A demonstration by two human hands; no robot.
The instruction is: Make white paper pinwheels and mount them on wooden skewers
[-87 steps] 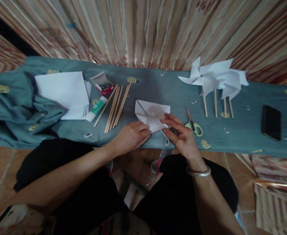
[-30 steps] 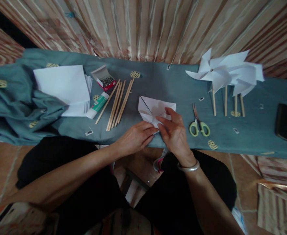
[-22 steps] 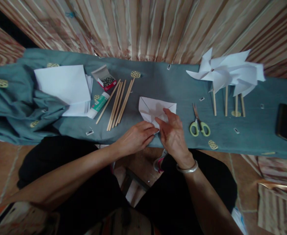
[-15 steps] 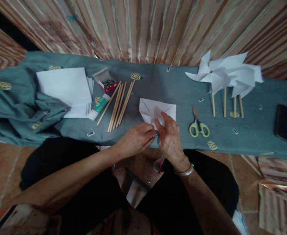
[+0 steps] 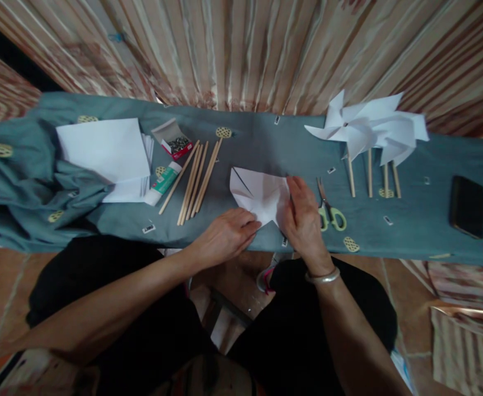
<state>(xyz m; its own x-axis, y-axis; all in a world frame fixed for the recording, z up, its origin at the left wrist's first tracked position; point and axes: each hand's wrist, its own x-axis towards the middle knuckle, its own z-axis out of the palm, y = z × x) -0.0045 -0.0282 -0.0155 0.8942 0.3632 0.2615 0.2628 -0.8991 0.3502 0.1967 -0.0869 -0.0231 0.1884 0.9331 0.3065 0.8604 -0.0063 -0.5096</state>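
A white sheet of paper [image 5: 261, 192] with a slit running in from its far left corner lies in front of me, its near side bent up. My left hand [image 5: 231, 234] pinches the near left part of the paper between thumb and fingers. At the right edge my right hand [image 5: 305, 220] is closed on the far right corner; its thumb is partly hidden. Just right of that hand lie scissors [image 5: 327, 206] with green handles, one loop partly covered by the hand.
Wooden sticks [image 5: 194, 184], a glue tube [image 5: 162, 184], an open box of metal pins [image 5: 173, 140] and a paper stack [image 5: 105, 148] lie on the left. Paper pinwheels [image 5: 368, 129] on sticks and a dark phone [image 5: 467, 206] lie right, on a green cloth [image 5: 261, 132].
My right hand has moved right, from the near middle of the paper to its right corner. My left hand stays at the near left part. The view has shifted slightly.
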